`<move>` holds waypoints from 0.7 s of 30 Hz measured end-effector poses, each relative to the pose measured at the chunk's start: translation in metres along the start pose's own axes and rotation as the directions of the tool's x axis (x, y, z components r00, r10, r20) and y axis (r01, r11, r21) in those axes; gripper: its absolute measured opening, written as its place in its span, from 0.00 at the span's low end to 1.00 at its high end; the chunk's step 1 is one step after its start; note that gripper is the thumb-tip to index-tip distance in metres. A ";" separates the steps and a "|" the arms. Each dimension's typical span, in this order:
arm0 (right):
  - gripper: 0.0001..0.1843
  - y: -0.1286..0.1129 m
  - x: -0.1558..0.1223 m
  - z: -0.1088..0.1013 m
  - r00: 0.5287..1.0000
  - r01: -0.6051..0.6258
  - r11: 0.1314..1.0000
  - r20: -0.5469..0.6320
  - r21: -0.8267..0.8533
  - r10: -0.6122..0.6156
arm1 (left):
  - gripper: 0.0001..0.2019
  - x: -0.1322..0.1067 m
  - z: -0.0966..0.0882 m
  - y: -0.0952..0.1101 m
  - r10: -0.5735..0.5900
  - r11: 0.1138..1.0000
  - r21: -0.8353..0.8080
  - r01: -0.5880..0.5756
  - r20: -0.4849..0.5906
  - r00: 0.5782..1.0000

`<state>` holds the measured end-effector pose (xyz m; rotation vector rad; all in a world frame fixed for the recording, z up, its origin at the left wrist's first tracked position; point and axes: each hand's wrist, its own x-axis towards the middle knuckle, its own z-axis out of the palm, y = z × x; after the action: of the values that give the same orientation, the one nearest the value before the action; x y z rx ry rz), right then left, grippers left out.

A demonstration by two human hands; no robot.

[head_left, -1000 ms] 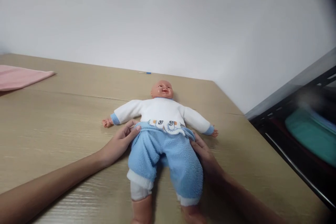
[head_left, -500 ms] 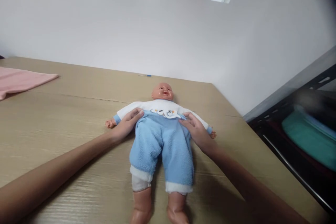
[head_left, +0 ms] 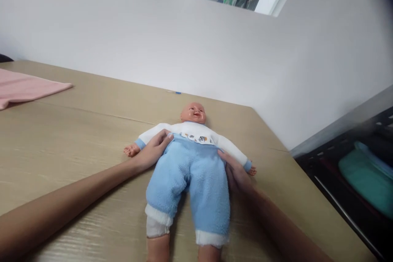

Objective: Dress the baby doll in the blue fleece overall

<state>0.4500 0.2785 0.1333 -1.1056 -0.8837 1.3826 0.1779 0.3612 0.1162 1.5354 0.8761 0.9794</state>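
Observation:
A baby doll [head_left: 194,113] lies on its back on the table, head away from me. It wears a white shirt [head_left: 190,127] with blue cuffs and a printed animal face, and fluffy blue pants [head_left: 202,184] with white cuffs. White cloth shows under the cuff on the leg at the left. My left hand [head_left: 157,146] is closed on the waistband at the left hip, thumb on top. At the right hip my right hand [head_left: 237,170] grips the pants' waist edge with its thumb; its other fingers are partly hidden beside the doll. The doll's feet are out of frame.
Pink cloth [head_left: 30,86] lies on the wooden table [head_left: 76,131] at the far left. A small blue-and-white item [head_left: 177,92] rests near the back edge by the white wall [head_left: 153,41]. Right of the table stands a dark rack [head_left: 325,172] with a teal item [head_left: 362,180].
My right hand has shifted down along the doll's side. The waistband lies straighter, and the bunched shirt hem over it no longer shows. The view has tilted slightly.

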 end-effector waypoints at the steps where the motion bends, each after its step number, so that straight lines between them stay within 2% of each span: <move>1: 0.23 0.000 -0.003 -0.001 1.000 -0.030 0.999 -0.001 0.027 0.030 | 0.23 -0.003 -0.001 0.000 -0.019 1.000 0.022 0.018 0.003 1.000; 5: 0.25 0.001 -0.018 -0.007 0.987 -0.161 0.982 0.023 0.094 0.160 | 0.16 -0.020 -0.003 0.002 -0.117 0.992 0.039 0.117 -0.008 0.993; 8: 0.25 0.004 -0.022 -0.004 0.981 -0.194 0.973 -0.002 0.128 0.196 | 0.16 -0.026 0.000 0.001 -0.144 0.981 -0.134 0.139 -0.031 0.989; 11: 0.25 0.005 -0.018 0.001 0.981 -0.180 0.973 -0.044 0.143 0.188 | 0.19 -0.022 0.003 -0.005 -0.132 0.928 -0.354 0.116 -0.021 0.991; 14: 0.28 0.006 -0.013 0.002 0.988 -0.132 0.982 -0.059 0.133 0.141 | 0.20 -0.016 0.003 -0.011 -0.123 0.894 -0.436 0.108 -0.007 0.992; 17: 0.28 0.006 -0.009 -0.003 0.994 -0.090 0.992 -0.051 0.090 0.094 | 0.21 -0.013 0.001 -0.013 -0.106 0.928 -0.357 0.109 0.028 0.994; 19: 0.26 0.004 -0.009 -0.007 0.996 -0.078 0.996 -0.028 0.031 0.079 | 0.21 -0.015 -0.002 -0.012 -0.064 0.983 -0.174 0.063 0.000 0.998; 21: 0.24 0.000 -0.010 -0.013 0.996 -0.085 0.992 -0.012 -0.098 0.084 | 0.19 -0.019 -0.003 -0.011 0.017 0.995 0.103 -0.009 -0.071 0.997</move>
<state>0.4622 0.2674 0.1307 -1.2350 -0.9170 1.4156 0.1668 0.3466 0.1031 1.6025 0.9813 1.0176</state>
